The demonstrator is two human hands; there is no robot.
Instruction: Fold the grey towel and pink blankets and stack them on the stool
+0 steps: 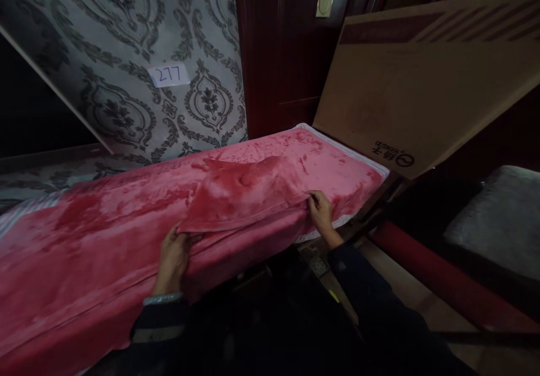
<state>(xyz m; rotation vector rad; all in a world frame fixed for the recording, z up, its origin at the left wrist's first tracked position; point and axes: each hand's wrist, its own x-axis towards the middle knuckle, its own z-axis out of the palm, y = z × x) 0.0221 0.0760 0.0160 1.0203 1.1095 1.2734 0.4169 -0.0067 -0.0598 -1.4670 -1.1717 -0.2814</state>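
A pink plush pillowcase (247,193) lies flat on top of a pink plush blanket (84,252) that covers a bed. My left hand (172,258) grips the pillowcase's near left corner, fingers closed on the cloth. My right hand (321,214) pinches its near right corner at the blanket's front edge. Both sleeves are dark. A white sheet edge (350,153) shows under the blanket at the right end.
A large flat cardboard box (422,77) leans at the bed's right end. Patterned grey wallpaper (126,55) with a paper label reading 277 (169,75) stands behind, beside a dark wooden door (287,49). A red roll (442,280) and a grey cushion (502,218) lie right.
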